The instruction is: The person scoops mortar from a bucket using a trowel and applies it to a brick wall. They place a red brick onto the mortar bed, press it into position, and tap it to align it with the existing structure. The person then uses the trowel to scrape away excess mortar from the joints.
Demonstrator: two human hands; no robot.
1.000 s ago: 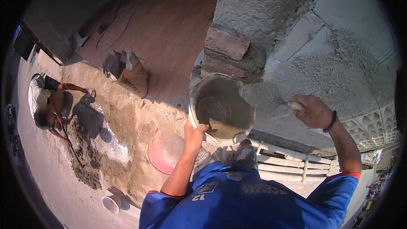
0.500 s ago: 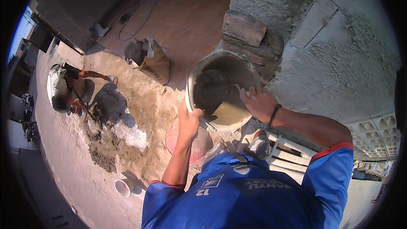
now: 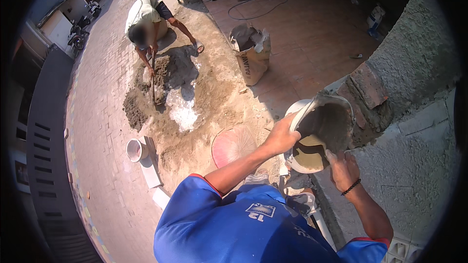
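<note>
A large pale bucket [image 3: 336,119] is tilted in front of me, its inside smeared grey, with a sunlit yellowish wet patch at the bottom. My left hand [image 3: 283,137] is closed over its left rim. My right hand [image 3: 345,171], with a dark beaded band at the wrist, is closed at the near right edge of the bucket's mouth. What its fingers grip is hidden. Rough bricks [image 3: 368,85] sit just beyond the bucket, against the plastered wall [image 3: 414,58].
Left of me, a co-worker [image 3: 144,17] bends over a grey mortar heap [image 3: 168,73] with a long-handled tool [image 3: 153,80]. An opened paper sack [image 3: 253,61] stands at the tiled floor's edge. A pinkish round woven thing [image 3: 234,146] and a small white pail [image 3: 136,150] lie nearer.
My view has swung left, bringing the co-worker and mortar heap further in. The bucket now appears further right and tilted differently. Both hands stay at the bucket, the right one nearer its edge.
</note>
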